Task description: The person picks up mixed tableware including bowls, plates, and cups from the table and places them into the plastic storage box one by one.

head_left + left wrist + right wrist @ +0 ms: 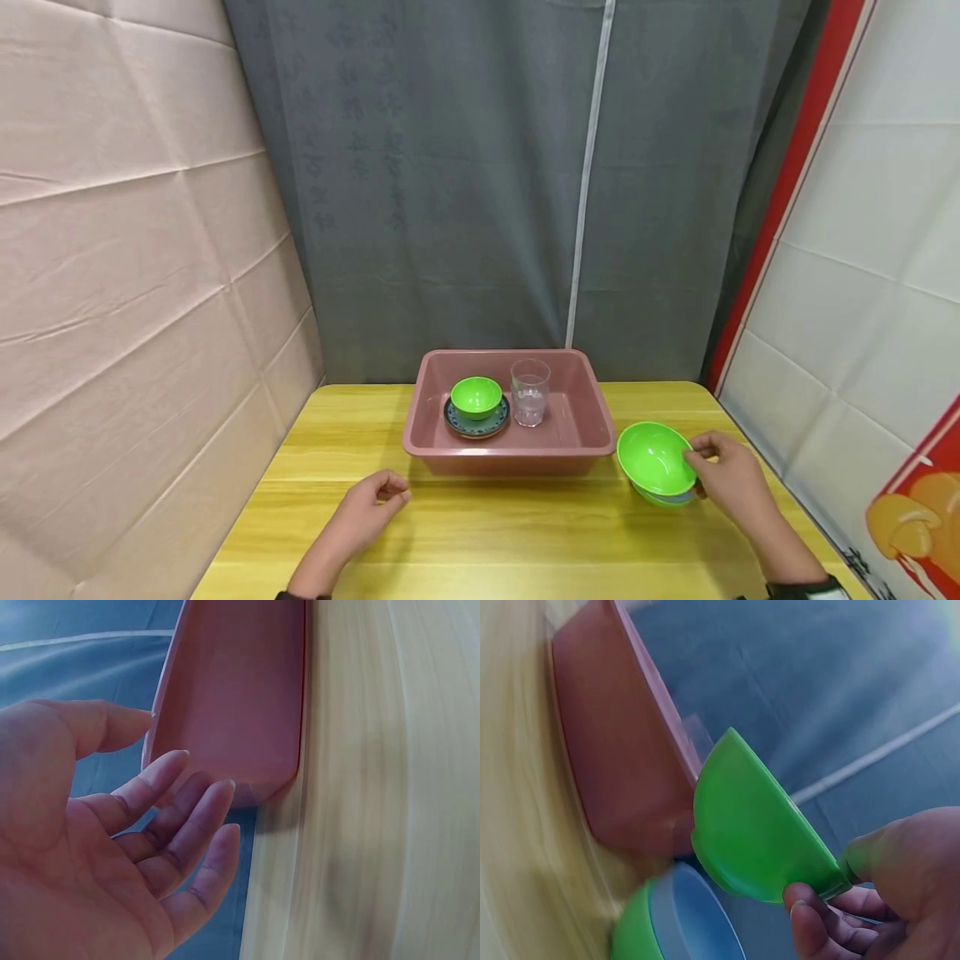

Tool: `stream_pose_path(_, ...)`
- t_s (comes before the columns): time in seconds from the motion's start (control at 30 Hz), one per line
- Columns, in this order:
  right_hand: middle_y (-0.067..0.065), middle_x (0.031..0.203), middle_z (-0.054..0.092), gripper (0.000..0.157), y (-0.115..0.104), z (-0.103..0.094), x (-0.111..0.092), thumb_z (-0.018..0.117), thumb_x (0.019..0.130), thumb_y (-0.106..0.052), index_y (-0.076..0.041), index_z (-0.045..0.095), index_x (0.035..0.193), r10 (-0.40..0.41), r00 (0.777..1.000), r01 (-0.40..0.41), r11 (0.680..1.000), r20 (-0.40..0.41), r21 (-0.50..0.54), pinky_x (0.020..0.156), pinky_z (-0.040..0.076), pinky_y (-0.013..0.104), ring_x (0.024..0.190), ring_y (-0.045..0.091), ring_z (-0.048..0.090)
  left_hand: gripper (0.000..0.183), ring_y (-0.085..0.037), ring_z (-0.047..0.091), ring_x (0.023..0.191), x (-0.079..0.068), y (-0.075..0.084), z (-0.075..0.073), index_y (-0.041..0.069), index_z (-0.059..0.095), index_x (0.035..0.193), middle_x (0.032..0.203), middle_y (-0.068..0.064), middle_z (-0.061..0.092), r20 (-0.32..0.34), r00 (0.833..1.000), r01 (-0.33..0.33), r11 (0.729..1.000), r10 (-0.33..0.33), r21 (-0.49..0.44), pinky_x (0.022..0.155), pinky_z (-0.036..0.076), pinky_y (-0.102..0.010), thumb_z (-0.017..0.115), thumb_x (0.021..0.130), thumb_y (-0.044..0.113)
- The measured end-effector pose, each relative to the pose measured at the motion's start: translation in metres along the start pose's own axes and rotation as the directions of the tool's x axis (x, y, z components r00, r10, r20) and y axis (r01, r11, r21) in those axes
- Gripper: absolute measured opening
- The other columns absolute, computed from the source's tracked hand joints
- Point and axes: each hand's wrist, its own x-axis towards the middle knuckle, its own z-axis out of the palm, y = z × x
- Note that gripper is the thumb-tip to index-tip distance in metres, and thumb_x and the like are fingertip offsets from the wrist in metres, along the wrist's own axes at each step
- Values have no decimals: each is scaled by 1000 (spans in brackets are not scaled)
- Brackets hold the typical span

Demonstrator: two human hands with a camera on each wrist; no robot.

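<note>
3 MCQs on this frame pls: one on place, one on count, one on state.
1. Where does the clear glass stand?
A. inside the pink tub
B. on the table
C. in the left hand

2. How many green bowls show?
A. one
B. three
C. five

3. What is the right hand doing?
A. resting flat
B. holding a tilted green bowl
C. gripping the glass

Answers:
1 A: the clear glass stands in the pink tub.
2 B: small bowl, tilted green bowl, lower bowl.
3 B: the right hand pinches its rim.

No writing can be read — none anywhere
</note>
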Motion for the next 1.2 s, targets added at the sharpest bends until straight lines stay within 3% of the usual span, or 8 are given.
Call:
stream_pose_path(0.33,10,99,65,14,-34,37,-20,69,106,-7,4,67,114,3,996,-13,993,93,116,54,61,34,62,22,64,13,-18,67,100,3,25,17,11,74,111,104,2,73,20,998,-53,998,53,-21,81,59,-39,75,107,24)
stream_pose_path(0.6,8,93,66,11,-58,75,-28,73,103,-3,4,70,111,-54,988,23,977,141,211,50,60,36,54,25,65,10,-17,66,95,6,48,40,15,74,106,100,4,72,40,992,-121,990,124,-68,78,57,-33,76,106,24)
stream_pose_path(1.03,7,88,69,10,-79,119,-37,77,101,-4,1,69,106,-131,969,60,947,210,317,47,58,36,54,24,62,12,-9,65,87,8,81,71,16,76,102,96,7,72,30,976,-208,968,214,-141,76,56,-28,76,105,27)
stream_pose_path(1.2,8,86,67,9,-83,130,-38,77,101,-5,0,69,103,-139,963,62,948,231,313,48,58,35,55,22,62,13,-8,66,84,8,89,79,14,76,102,94,5,73,19,977,-206,958,214,-201,73,55,-27,76,105,27)
